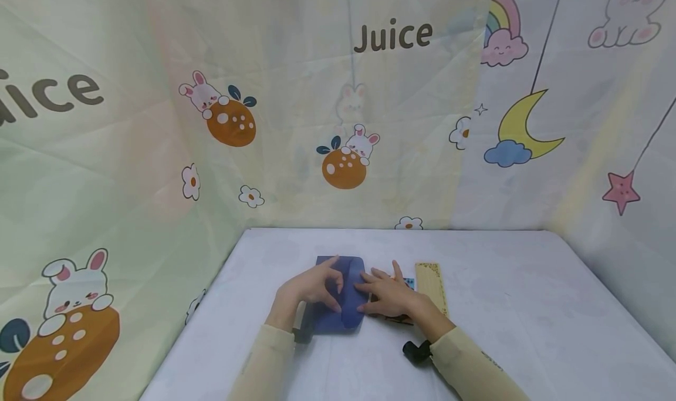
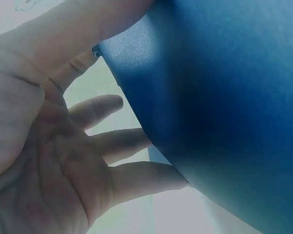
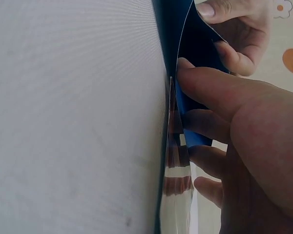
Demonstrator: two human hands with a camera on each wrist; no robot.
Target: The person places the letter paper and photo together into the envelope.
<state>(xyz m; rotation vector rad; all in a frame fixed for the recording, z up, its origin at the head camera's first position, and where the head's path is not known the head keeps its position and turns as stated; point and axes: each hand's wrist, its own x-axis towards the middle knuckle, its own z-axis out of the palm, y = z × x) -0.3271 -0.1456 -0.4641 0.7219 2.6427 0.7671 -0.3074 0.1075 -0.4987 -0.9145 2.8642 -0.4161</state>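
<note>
A dark blue envelope (image 1: 352,310) lies on the white table in front of me, its right side lifted a little. My left hand (image 1: 313,285) pinches its edge between thumb and index finger, the other fingers spread. In the left wrist view the blue sheet (image 2: 244,107) fills the right side and hides the index fingertip. My right hand (image 1: 392,298) reaches in from the right, fingers extended, fingertips at the envelope's edge. Under that hand lies a colourful picture card (image 1: 409,283), mostly covered; in the right wrist view the glossy card (image 3: 177,170) runs up to the envelope's opening.
A tan card (image 1: 432,283) with an ornate border lies just right of the picture card. Black wrist-camera housing (image 1: 417,353) sits by the right sleeve. Printed cloth walls (image 1: 296,95) stand behind and beside the white table (image 1: 507,307).
</note>
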